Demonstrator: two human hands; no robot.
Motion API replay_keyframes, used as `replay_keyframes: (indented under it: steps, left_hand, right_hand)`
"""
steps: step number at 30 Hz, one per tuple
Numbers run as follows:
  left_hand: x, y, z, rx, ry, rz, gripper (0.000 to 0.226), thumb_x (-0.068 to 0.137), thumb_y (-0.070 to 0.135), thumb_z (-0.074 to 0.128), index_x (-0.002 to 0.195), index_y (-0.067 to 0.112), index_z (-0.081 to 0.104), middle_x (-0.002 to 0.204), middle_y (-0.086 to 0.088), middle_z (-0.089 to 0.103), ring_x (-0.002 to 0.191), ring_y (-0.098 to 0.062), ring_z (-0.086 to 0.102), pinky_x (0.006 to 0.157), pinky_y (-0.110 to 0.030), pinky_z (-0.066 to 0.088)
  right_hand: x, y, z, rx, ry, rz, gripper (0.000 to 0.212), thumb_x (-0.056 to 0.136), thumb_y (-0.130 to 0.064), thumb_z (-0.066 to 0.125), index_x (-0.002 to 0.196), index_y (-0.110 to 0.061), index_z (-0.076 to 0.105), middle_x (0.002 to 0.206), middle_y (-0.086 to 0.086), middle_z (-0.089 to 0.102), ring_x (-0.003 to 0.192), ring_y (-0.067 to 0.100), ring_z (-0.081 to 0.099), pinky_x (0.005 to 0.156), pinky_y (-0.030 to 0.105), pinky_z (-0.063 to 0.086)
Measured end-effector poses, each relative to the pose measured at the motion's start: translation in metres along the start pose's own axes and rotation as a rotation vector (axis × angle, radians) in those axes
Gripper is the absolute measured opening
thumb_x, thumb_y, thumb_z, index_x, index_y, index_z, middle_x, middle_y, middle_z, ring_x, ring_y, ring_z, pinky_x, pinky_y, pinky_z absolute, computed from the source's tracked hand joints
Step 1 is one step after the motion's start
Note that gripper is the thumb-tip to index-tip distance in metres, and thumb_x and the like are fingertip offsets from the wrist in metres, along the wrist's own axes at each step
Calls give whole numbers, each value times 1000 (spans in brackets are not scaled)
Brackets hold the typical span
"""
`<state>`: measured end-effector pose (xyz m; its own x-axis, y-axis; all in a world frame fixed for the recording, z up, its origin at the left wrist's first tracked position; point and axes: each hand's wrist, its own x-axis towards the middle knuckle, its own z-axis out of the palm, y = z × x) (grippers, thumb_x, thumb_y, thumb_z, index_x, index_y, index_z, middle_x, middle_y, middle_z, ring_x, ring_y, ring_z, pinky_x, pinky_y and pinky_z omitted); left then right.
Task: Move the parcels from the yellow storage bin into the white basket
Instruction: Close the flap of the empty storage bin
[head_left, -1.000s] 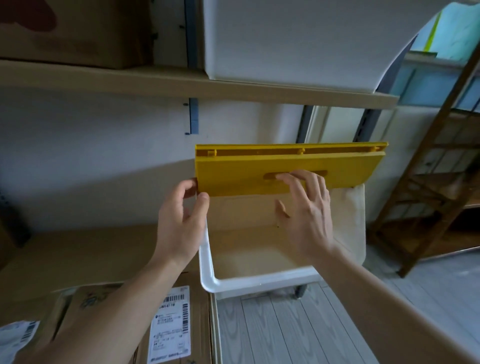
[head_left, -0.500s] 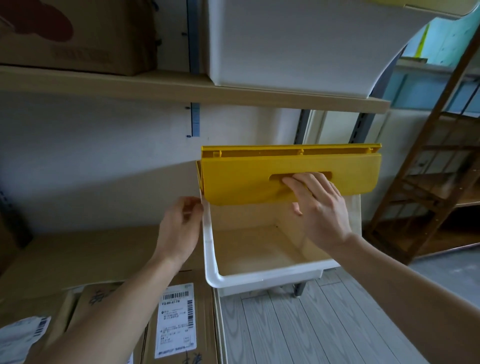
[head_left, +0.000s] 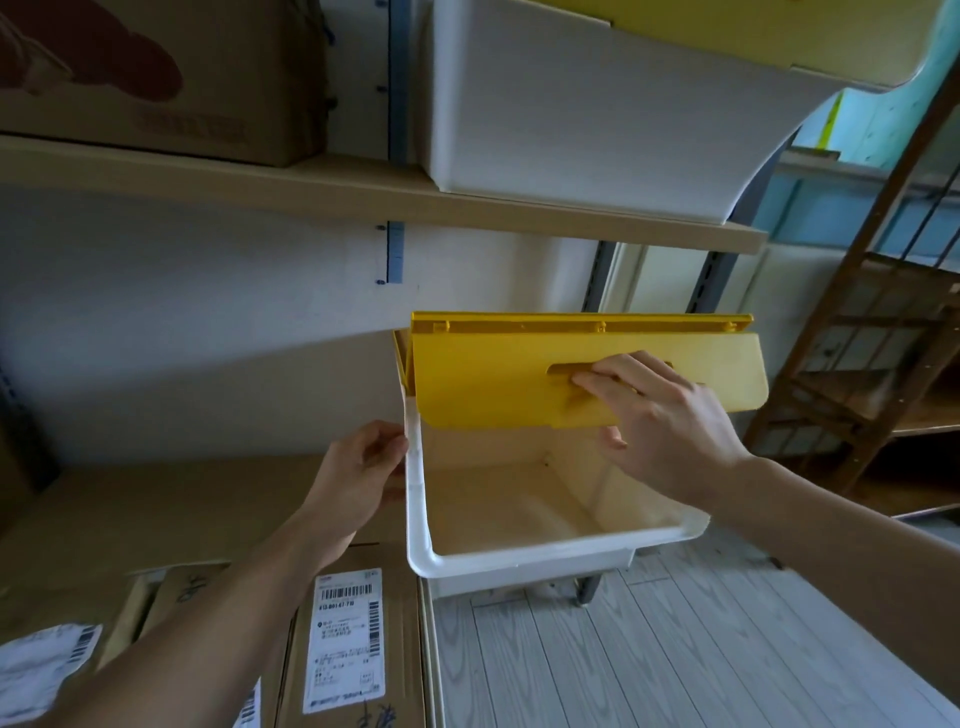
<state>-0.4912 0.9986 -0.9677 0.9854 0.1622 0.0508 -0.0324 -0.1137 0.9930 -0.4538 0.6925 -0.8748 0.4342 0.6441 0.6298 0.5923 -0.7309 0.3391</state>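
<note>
Dim storeroom with wall shelving.
A pale wooden wall shelf spans a white wall; grey plank floor below, dark wooden ladder rack at right.

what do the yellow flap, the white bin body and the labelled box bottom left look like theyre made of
Yellow flap: seemingly rigid moulded plastic, matte, with moulded hinge ribs and a handle slot.
White bin body: likely smooth plastic, with a rounded rim and a faint sheen.
Labelled box: brown cardboard, dull, carrying a white, probably paper, barcode label.
</note>
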Motion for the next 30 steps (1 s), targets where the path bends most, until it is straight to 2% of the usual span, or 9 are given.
replay_keyframes:
  steps: [2, 7, 10, 18, 20, 24, 26, 28, 30]
  left_hand:
    - [0, -1, 1, -26, 3, -13, 19, 105, 13, 50, 111, 12, 69, 103, -15, 74, 99, -33, 72, 91, -52, 59]
    - [4, -5, 1, -63, -5, -7, 20, 106, 14, 49, 113, 10, 67, 108, -19, 71, 103, -34, 70, 83, -42, 59]
    - [5, -3, 1, -56, -12, -6, 20, 106, 13, 48, 111, 10, 67, 108, -18, 71, 102, -32, 69, 84, -40, 58]
    - [8, -7, 0, -42, -20, 18, 20, 106, 16, 48, 113, 10, 66, 108, -15, 73, 103, -32, 71, 93, -51, 58]
    - [8, -8, 0, -44, -32, 25, 19, 106, 15, 49, 114, 7, 64, 109, -18, 72, 102, -33, 71, 94, -54, 57]
    - [7, -8, 1, -90, -41, 9, 20, 106, 10, 48, 119, 1, 61, 114, -28, 66, 109, -42, 66, 94, -56, 56]
    - [6, -7, 3, -110, -49, 0, 22, 106, 10, 46, 121, 0, 59, 118, -29, 64, 112, -43, 64, 93, -56, 56]
    - [4, -5, 5, -120, -51, -4, 23, 107, 9, 44, 123, -2, 57, 114, -26, 67, 106, -39, 67, 91, -55, 56]
    - [3, -5, 5, -123, -52, -6, 22, 107, 8, 43, 121, -3, 56, 98, -17, 72, 91, -28, 71, 83, -50, 58]
  right_hand:
    - [1, 1, -6, 7, -34, -10, 53, 69, -10, 84, 120, -9, 71, 110, 4, 68, 96, 24, 66, 52, 34, 59]
    - [3, 3, -17, 13, -96, -22, 54, 69, -12, 83, 122, -11, 71, 111, 2, 67, 99, 23, 66, 52, 29, 54]
    - [3, 1, -23, 18, -123, -43, 55, 67, -12, 83, 121, -12, 71, 110, 2, 68, 99, 23, 66, 49, 29, 54]
    - [-8, 0, -35, 43, -150, -118, 58, 63, -13, 85, 120, -11, 72, 105, 2, 68, 92, 24, 68, 43, 29, 53]
    - [-10, -5, -36, 70, -171, -137, 56, 63, -14, 83, 118, -10, 72, 104, 2, 68, 90, 25, 68, 43, 32, 54]
    - [-17, -9, -42, 81, -218, -131, 55, 63, -15, 83, 117, -11, 73, 104, 2, 68, 88, 24, 67, 46, 26, 51]
    - [-21, -10, -43, 82, -240, -137, 56, 64, -16, 83, 119, -12, 73, 104, 1, 68, 88, 23, 67, 46, 28, 52]
    - [-25, -12, -44, 87, -257, -139, 57, 63, -17, 83, 119, -12, 72, 105, 1, 68, 88, 23, 67, 44, 32, 54]
    - [-30, -14, -43, 76, -265, -144, 58, 63, -18, 84, 119, -13, 72, 104, 0, 67, 87, 22, 66, 42, 32, 52]
